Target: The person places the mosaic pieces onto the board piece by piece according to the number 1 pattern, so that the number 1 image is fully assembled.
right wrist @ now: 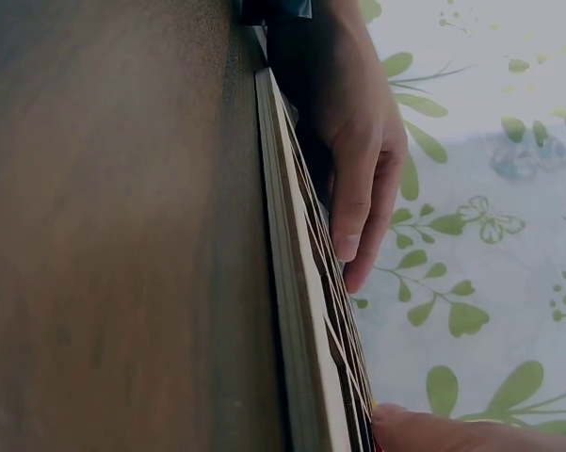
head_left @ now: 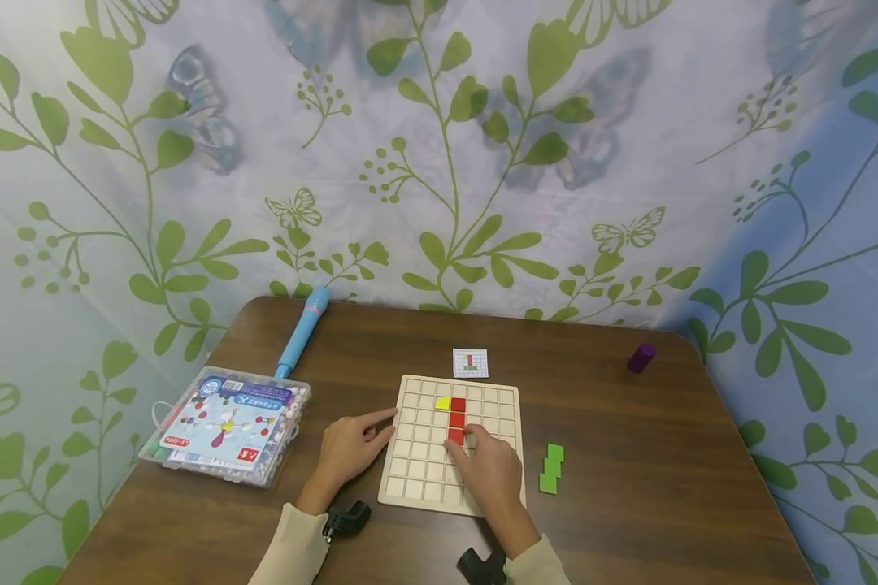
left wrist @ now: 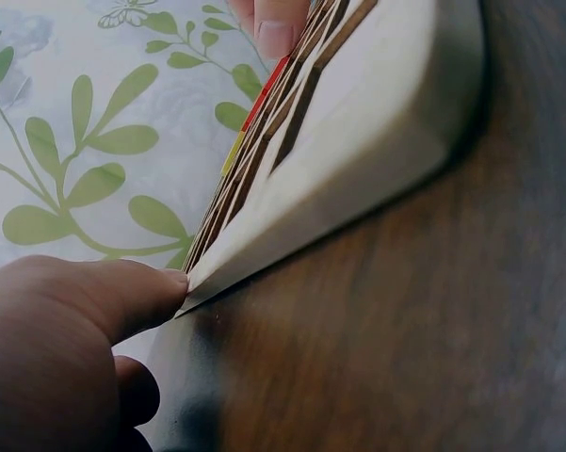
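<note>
A wooden grid board (head_left: 413,471) lies on the table, with red square tiles (head_left: 457,405) in a column and a yellow tile (head_left: 442,403) beside the top one. My right hand (head_left: 493,471) is over the board's lower right, its thumb and index finger pinching the edges of the lowest red tile (head_left: 456,436). My left hand (head_left: 347,447) is at the board's left side, index finger extended with its tip touching the edge. In the left wrist view that fingertip (left wrist: 174,282) meets the board's corner; the other fingers are partly hidden.
Green square tiles (head_left: 552,469) lie right of the board. A small pattern card (head_left: 471,363) sits behind it. At left are a clear plastic case (head_left: 227,422) and a blue stick-shaped object (head_left: 303,333). A purple cylinder (head_left: 641,357) stands at the back right.
</note>
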Demonstrator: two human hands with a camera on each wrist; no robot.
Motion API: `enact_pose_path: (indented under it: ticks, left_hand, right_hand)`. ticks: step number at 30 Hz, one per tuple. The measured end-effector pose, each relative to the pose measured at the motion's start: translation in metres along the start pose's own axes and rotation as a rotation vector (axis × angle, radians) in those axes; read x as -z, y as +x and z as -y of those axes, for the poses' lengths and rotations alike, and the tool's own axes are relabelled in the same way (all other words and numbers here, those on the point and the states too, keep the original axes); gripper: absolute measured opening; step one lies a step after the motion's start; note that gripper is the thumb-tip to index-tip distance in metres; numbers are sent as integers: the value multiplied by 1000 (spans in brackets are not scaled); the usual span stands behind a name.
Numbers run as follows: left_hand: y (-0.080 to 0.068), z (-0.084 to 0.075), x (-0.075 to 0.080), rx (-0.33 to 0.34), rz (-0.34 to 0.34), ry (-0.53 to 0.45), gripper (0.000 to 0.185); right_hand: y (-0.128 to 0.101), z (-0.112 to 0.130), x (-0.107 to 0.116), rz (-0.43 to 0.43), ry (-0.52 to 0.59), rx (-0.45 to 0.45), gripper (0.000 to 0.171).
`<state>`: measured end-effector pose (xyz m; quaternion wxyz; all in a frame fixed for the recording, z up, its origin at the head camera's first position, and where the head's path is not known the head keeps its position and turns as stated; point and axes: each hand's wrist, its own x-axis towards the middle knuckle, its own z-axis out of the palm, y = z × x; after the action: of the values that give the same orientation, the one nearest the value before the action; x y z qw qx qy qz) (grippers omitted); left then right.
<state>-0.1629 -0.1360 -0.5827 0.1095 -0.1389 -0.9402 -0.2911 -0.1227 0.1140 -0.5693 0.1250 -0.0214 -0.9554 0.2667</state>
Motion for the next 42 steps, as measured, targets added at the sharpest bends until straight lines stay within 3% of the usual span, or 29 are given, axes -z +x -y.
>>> enact_pose_path:
  ticks: [8, 16, 24, 36, 42]
  left_hand:
    - [0, 1, 0, 6, 2, 0, 33]
    - [0, 1, 0, -1, -2, 3, 33]
    - [-1, 2, 0, 1, 11, -5, 32]
    - [-1, 2, 1, -12, -5, 7, 32]
    - [0, 0, 1, -41, -19, -2, 31]
  right_hand:
    - [-2, -1, 2, 5, 47, -10, 39]
    - [-2, -6, 5, -53, 129, 18, 32]
    - [0, -16, 9, -41, 225, -19, 33]
    - [1, -47, 28, -226, 329, -37, 31]
    - [8, -76, 45, -295, 375, 39, 25]
